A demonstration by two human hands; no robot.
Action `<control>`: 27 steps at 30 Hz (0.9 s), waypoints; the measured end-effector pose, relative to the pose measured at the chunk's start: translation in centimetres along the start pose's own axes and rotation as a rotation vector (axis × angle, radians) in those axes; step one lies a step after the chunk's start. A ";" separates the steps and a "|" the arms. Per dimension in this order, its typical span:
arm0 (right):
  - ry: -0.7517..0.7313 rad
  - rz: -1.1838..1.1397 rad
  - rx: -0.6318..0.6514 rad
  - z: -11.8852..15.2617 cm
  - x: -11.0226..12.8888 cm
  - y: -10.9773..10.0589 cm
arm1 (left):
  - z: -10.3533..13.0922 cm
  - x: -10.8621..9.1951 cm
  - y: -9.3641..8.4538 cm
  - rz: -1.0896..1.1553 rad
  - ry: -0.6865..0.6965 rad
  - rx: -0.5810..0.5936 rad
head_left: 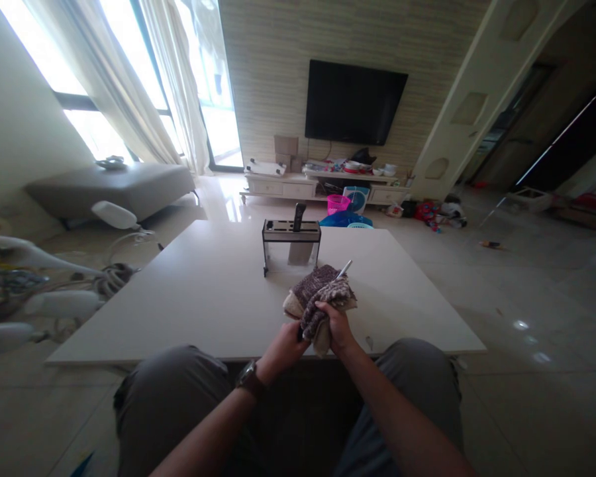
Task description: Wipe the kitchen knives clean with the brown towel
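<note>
A brown and cream fluffy cloth (310, 286) is bunched up over the front part of the white table (203, 291). My right hand (338, 326) grips the cloth from the right, thumb on top. A shiny metal blade tip (346, 267) sticks out of the cloth's far side. My left hand (289, 343), below a wrist with a dark watch, is closed around a dark handle at the cloth's near left edge, mostly hidden by the fingers. Beyond the cloth stands a knife rack (292, 230) with one black-handled knife (298, 216) upright in it.
A small item (369, 342) lies near the table's front edge. White-armed equipment (64, 303) with hoses stands left of the table. Past the far edge are a pink basket (338, 203), a blue bag (345, 218) and a TV cabinet (283, 188).
</note>
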State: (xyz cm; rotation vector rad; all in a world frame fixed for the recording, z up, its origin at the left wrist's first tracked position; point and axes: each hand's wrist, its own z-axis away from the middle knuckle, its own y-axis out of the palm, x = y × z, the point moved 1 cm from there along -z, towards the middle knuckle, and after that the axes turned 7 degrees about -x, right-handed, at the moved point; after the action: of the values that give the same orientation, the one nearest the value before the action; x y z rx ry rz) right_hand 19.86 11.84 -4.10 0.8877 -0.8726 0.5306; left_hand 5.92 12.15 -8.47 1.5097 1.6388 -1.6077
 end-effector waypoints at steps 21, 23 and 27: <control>0.008 -0.008 0.008 -0.2 -0.2 0.0 | 0.1 0.1 0.3 0.066 -0.043 0.007; 0.013 -0.020 0.001 -0.2 -0.3 0.0 | 0.1 0.2 0.4 0.061 -0.048 0.006; 0.004 -0.025 -0.009 -0.4 -0.5 -0.1 | 0.1 0.6 0.5 0.048 -0.051 0.000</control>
State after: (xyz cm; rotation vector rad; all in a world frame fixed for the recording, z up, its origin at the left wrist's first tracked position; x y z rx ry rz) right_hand 19.80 12.08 -4.72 0.8882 -0.8587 0.5066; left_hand 6.09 12.17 -9.17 1.4844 1.5644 -1.6072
